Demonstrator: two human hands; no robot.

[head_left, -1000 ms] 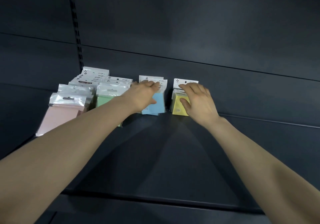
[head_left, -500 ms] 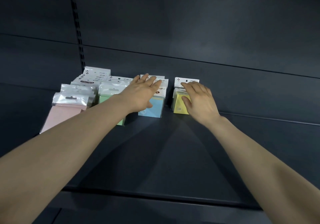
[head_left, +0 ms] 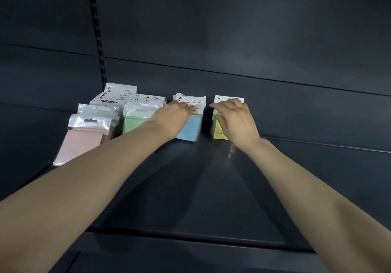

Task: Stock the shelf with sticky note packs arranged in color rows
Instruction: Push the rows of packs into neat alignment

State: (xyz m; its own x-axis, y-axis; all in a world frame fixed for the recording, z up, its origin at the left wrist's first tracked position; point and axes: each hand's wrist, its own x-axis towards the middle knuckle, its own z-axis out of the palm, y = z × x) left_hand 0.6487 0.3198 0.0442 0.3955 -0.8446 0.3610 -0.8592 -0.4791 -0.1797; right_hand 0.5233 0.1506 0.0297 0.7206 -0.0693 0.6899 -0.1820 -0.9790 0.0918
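Dark grey shelf [head_left: 211, 188] bare across the near half; forearms reaching in from the front edge. Farther back, left hand [head_left: 172, 117] laid flat on blue packs [head_left: 190, 130], fingers together and extended over the white header card, pressing not gripping. Right hand [head_left: 236, 120] on yellow packs [head_left: 220, 133], fingers curled loosely over the top, thumb down the near face; actual pinch cannot be told. Packs directly under each hand, standing upright, headers toward back wall. Gap between blue and yellow rows. Green packs [head_left: 132, 122] and pink packs [head_left: 84, 139] further left, untouched. Versus half a second ago: left fingers closed up from splayed, slid toward blue header; right hand barely moved.
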